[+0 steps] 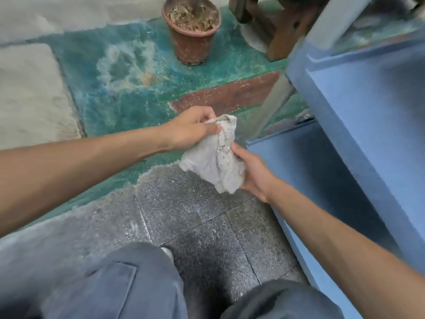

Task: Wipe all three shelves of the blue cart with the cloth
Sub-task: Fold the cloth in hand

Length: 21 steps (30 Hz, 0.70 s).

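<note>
Head view, the only one here: the person looks down at both hands held out over the floor, just left of the blue cart [358, 125]. The left hand [193, 128] pinches the top edge of the cloth [213, 157] between thumb and fingers, closed on it. The right hand [255, 173] cups the cloth from below and the side, fingers curled around its lower bunch, so both hands grasp the same pale grey rag. The cloth hangs crumpled between them, in the air, near the cart's corner but not touching any shelf.

The cart fills the right side of the picture. Two blue shelves show: an upper one with a raised rim and a lower one [305, 166] beneath it, in shadow. A grey post [271, 107] rises at the near corner. A third shelf cannot be made out with any certainty. Beyond the hands stand a clay pot [192, 35] of dry stalks and a wooden stool [280, 31] on worn green-painted ground.

The step in hand looks like readying the cloth, bunching or refolding it, rather than wiping. Whether any shelf is already done cannot be told. The next move calls for gathering the cloth into one hand, likely the right as it is nearer the cart, and pressing it flat on a shelf, reaching in under the upper one if the lower is chosen.
</note>
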### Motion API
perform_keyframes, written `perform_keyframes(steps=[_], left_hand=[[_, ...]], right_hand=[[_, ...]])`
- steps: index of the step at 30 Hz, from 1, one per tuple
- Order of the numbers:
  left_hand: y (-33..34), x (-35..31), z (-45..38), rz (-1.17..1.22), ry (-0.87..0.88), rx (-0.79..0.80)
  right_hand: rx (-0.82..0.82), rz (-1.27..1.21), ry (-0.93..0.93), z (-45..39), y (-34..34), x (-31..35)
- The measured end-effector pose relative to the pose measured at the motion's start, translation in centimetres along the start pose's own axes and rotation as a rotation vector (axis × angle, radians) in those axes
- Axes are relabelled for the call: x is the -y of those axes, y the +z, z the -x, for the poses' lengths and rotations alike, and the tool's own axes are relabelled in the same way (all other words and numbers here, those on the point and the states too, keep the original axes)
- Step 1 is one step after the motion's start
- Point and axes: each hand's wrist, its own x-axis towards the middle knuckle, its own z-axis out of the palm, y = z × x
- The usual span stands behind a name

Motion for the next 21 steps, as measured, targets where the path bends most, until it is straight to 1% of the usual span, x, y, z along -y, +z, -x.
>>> perform_keyframes(steps=[1, 3, 4, 6, 8, 11, 14, 15, 18, 19, 21], left_hand=[[-2.5, -2.4, 1.7, 0.005, -0.022, -0.025], [-4.6, -4.8, 3.8, 0.011, -0.049, -0.045], [-6.1, -6.5, 4.9, 0.007, -0.073, -0.066], [-9.2, -10.5, 7.2, 0.05, -0.137, -0.119], [-12.8, -15.5, 9.5, 0.146, -0.172, -0.19], [-17.3, -22.4, 12.4, 0.217, -0.178, -0.241], [-21.3, -29.7, 15.4, 0.278, -0.194, -0.23], [-22.0, -31.3, 16.0, 0.299, -0.191, -0.23], [-25.4, -38.2, 18.0, 0.308, -0.116, -0.212], [-26.3, -40.5, 18.7, 0.292, -0.073, -0.175], [-28.2, -44.6, 19.7, 0.231, 0.028, -0.09]], right_hand=[[-0.081, 0.089, -0.021, 1.8, 1.8, 2.7], [-0.236, 0.165, -0.138, 4.1, 4.0, 4.9], [-0.248, 0.17, -0.217, 5.4, 5.2, 6.8], [-0.178, 0.192, -0.318, 8.8, 7.8, 10.8], [-0.102, 0.303, -0.394, 12.6, 10.6, 15.8], [-0.11, 0.415, -0.446, 17.4, 13.9, 22.4], [-0.12, 0.416, -0.481, 22.5, 16.2, 29.0], [-0.137, 0.402, -0.494, 23.5, 16.5, 30.2], [-0.142, 0.356, -0.523, 27.8, 17.1, 35.8], [-0.126, 0.377, -0.523, 29.1, 16.9, 37.4], [-0.116, 0.497, -0.521, 31.1, 16.3, 41.0]])
